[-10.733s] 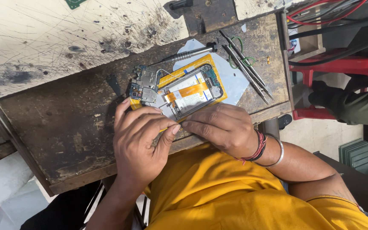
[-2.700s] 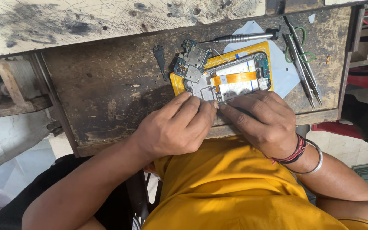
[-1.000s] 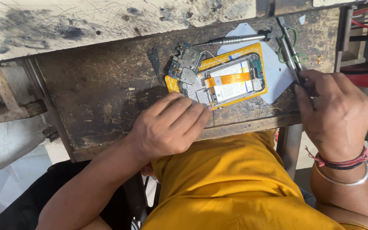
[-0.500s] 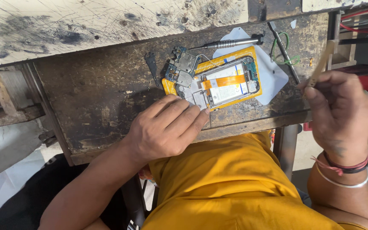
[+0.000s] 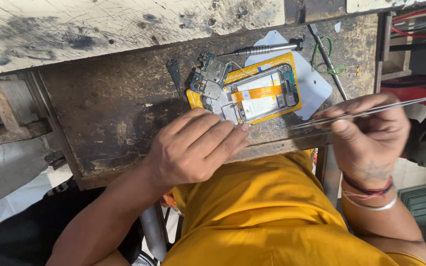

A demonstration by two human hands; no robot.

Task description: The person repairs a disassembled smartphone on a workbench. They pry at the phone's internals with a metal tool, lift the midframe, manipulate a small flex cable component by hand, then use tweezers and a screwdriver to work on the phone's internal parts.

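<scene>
An opened phone (image 5: pixel 260 96) in a yellow frame lies on the dark wooden bench (image 5: pixel 109 113), its battery and orange flex cable showing, with a lifted circuit board (image 5: pixel 208 79) at its left end. My left hand (image 5: pixel 193 145) rests flat on the bench, fingertips touching the phone's near edge. My right hand (image 5: pixel 368 133) is off to the right of the phone and grips thin metal tweezers (image 5: pixel 366 112), whose tips point left toward the phone's lower right corner.
A screwdriver (image 5: pixel 265 49) lies behind the phone. A white plastic sheet (image 5: pixel 314 88) sits under the phone. A second metal tool (image 5: pixel 327 61) and a green wire loop (image 5: pixel 332 66) lie at the right. Red cables (image 5: pixel 415 27) hang beyond the bench's right edge.
My right hand left the phone, reached to the tools at the right, and picked up the tweezers; now it swings them back toward the phone. My left hand stayed put.
</scene>
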